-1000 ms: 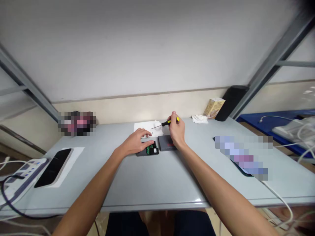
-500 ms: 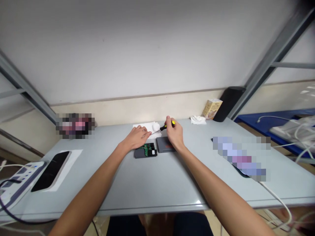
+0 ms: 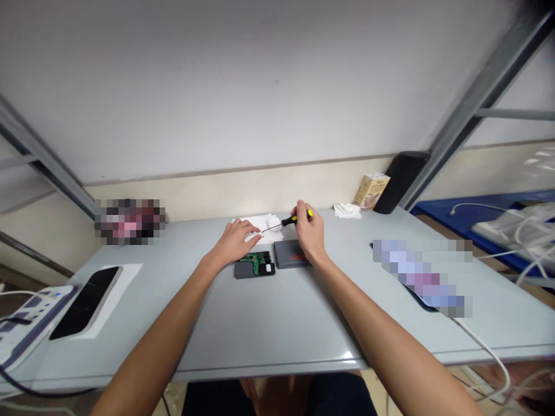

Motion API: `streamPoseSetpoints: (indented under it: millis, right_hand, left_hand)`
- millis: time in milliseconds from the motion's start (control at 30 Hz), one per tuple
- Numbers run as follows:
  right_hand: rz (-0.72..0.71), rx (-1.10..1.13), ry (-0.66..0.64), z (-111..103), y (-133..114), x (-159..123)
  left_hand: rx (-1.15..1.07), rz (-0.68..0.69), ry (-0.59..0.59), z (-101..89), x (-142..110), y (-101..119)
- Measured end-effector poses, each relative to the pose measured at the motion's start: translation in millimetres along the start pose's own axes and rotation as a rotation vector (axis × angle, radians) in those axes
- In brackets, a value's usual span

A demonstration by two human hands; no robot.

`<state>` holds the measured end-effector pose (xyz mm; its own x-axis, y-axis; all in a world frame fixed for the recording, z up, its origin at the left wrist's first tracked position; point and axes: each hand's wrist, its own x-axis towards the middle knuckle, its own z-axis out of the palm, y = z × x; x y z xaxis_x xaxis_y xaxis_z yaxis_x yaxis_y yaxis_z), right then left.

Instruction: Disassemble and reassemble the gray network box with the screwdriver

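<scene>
My right hand is wrapped round the black and yellow handle of a screwdriver. Its thin shaft slants down to the left, over white paper. My left hand rests at the paper's left side, thumb and forefinger apart, close to the screwdriver's tip. A tiny dark speck, too small to name, shows near that tip. Below the left hand lies a dark grey drive-like unit with a green circuit board showing. Beside it sits a flat grey box with red marking, partly covered by my right wrist.
A round white object sits on the paper. Crumpled tissue, a yellow carton and a black cylinder stand at the back right. Left are a black phone and a power strip. A blurred device lies right.
My left thumb and forefinger have parted from the screwdriver's tip. The right hand has shifted slightly right and up with the screwdriver, and the tip now shows clear of the fingers.
</scene>
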<state>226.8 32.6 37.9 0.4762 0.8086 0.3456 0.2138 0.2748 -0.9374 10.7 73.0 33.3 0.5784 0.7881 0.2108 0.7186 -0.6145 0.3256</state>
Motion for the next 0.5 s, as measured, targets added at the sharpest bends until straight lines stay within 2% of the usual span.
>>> streamPoseSetpoints:
  millis: [167,300,500]
  right_hand:
    - [-0.023,0.064,-0.1,2.9,-7.1,-7.5]
    - [-0.073,0.054,-0.145,4.3,-9.9,-12.3]
    - [-0.116,0.015,-0.182,4.3,-11.0,-15.8]
  left_hand:
    - [-0.036,0.014,0.039,-0.3,-11.1,-3.8]
    - [-0.028,0.013,0.032,-2.3,-15.4,-5.6]
    - [-0.056,0.085,0.036,-5.0,-17.9,-10.4]
